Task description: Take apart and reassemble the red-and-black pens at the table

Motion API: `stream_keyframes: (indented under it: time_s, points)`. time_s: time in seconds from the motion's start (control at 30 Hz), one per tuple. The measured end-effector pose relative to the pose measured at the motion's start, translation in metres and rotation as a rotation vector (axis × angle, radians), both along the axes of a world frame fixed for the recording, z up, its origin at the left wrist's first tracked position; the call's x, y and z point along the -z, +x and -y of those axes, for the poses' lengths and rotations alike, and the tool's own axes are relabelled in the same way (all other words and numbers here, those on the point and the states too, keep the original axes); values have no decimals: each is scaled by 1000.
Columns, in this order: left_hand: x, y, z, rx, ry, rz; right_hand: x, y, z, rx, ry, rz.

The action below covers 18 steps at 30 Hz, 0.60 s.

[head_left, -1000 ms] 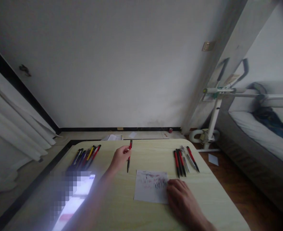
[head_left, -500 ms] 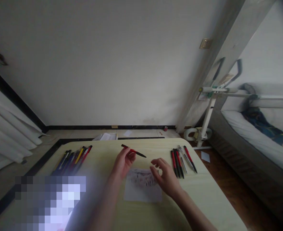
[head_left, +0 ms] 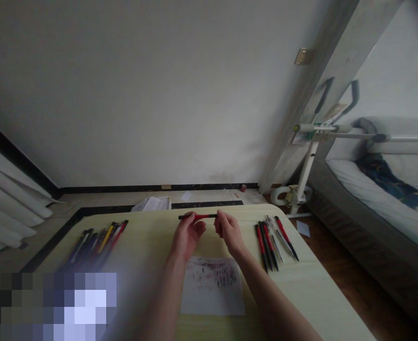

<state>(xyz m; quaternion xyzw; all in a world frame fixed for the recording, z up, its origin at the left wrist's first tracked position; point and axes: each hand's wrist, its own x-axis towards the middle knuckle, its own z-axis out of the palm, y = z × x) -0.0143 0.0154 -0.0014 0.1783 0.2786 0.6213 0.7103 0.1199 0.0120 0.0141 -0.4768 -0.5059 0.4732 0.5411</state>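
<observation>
I'm remotely running a two-handed hold; fingers of left hand [head_left: 186, 237] and right hand [head_left: 231, 234] are pinching the red-and-black pen [head_left: 202, 216] above the counter [head_left: 283, 303]; the next move is probably calling for steadiness.

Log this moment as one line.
left hand: grips red-and-black pen | right hand: pinches its right end | pen pose: roughly horizontal | scribbled paper: on table

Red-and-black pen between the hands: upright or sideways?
Sideways: in the head view the red-and-black pen runs almost level, the left hand near one end and the right hand at the other.
</observation>
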Motion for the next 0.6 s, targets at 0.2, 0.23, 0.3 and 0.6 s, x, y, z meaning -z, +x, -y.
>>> stream_keyframes:
  time_s: [0.2,0.23,0.3,0.6]
  points:
    - [3,-2,-7,25,7,-88,7,-4,-4,45,55,20]
    - [4,-1,-7,25,3,-130,9,-3,-4,46,62,14]
    - [4,0,-7,42,-12,-205,12,1,-4,51,66,2]
    - [5,3,-2,153,62,-329,18,7,-3,29,31,35]
